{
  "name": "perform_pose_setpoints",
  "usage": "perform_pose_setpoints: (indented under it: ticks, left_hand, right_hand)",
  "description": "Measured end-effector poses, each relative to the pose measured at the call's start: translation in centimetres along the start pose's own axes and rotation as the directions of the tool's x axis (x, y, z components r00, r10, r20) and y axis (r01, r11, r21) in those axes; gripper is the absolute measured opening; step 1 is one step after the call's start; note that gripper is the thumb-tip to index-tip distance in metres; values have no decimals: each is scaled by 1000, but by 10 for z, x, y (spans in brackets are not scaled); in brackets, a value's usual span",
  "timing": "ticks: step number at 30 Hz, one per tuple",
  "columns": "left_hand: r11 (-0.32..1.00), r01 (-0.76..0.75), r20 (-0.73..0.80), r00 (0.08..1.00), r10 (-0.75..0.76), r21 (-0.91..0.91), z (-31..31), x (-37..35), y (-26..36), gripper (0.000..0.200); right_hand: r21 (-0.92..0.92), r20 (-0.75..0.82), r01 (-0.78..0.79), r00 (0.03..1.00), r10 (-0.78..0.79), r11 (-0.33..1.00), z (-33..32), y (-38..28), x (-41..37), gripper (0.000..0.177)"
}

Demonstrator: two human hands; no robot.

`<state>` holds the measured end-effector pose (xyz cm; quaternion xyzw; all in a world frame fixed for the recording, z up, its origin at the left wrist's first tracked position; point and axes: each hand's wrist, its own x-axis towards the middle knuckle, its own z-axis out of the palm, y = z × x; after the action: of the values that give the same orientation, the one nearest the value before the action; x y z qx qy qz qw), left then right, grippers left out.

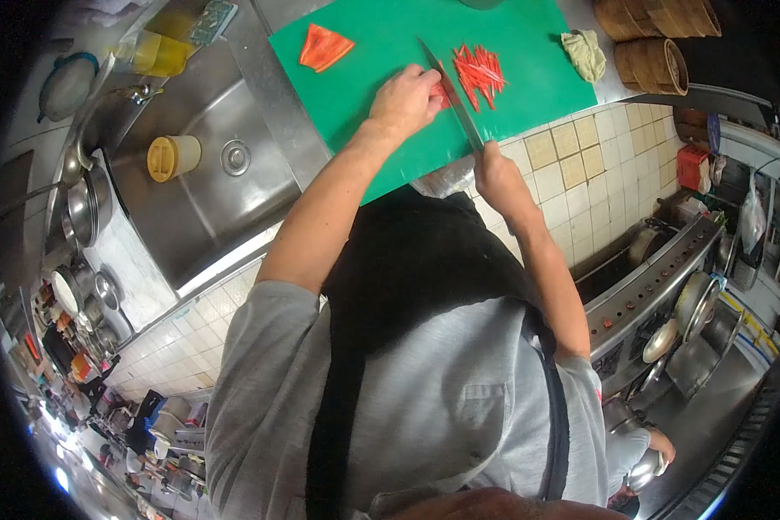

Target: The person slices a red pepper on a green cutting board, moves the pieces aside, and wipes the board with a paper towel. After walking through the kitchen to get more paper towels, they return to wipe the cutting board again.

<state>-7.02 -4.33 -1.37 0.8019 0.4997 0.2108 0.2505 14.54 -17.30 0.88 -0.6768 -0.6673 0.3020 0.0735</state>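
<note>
A green cutting board [529, 30] lies in front of me on the counter. My right hand [500, 178] is closed round the handle of a long kitchen knife [464, 114], its blade slanting away across the board. Just left of the blade, my left hand [407, 100] presses on a piece of red pepper [445, 90], mostly hidden under the fingers. Thin red pepper strips [480, 76] lie in a loose pile right of the knife. A larger flat piece of red pepper [326, 48] rests near the board's far left corner.
A crumpled cloth [584, 55] sits at the board's right edge, with bamboo steamers [652, 67] beyond it. Left is a steel sink [234, 208] holding a yellow-lidded container [173, 159]. Behind me on the right are a stove [646, 299] and another person's hand [662, 445].
</note>
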Motion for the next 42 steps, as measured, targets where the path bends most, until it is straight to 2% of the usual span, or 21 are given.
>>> perform_pose_setpoints:
  ticks: [8,11,14,20,23,29,35,38,42]
  left_hand:
    - [1000,-6,-7,1000,6,-10,3,0,-1,34]
    - [1000,-5,-32,999,4,-14,4,-2,-4,34]
    - [1000,0,-3,1000,0,-29,4,-1,-3,34]
    - [1000,2,12,1000,-2,-31,-1,-1,-1,34]
    - [1000,-2,6,1000,2,-31,0,-2,-1,34]
    - [999,27,2,1000,-27,-44,0,-1,-3,34]
    - [1000,9,16,1000,-9,-26,0,-2,-3,33]
    - [1000,20,31,999,-20,-18,-2,-1,0,32]
    - [999,23,13,1000,-23,-37,0,-2,-1,32]
  right_hand:
    - [6,34,-80,996,80,997,5,3,-32,17]
    - [35,-19,36,999,-35,999,14,11,-7,16]
    - [41,-27,72,997,-71,997,-1,-3,14,17]
    - [5,1,-34,999,34,999,-5,-7,-21,19]
    - [11,64,-117,991,116,993,-7,-12,-31,20]
    - [44,-9,33,999,-33,998,11,2,6,19]
    - [-17,-12,11,1000,-11,1000,-6,-8,-7,19]
    - [15,46,-71,996,70,997,-14,-17,-22,19]
    - [18,43,-61,997,60,998,2,-8,-21,19]
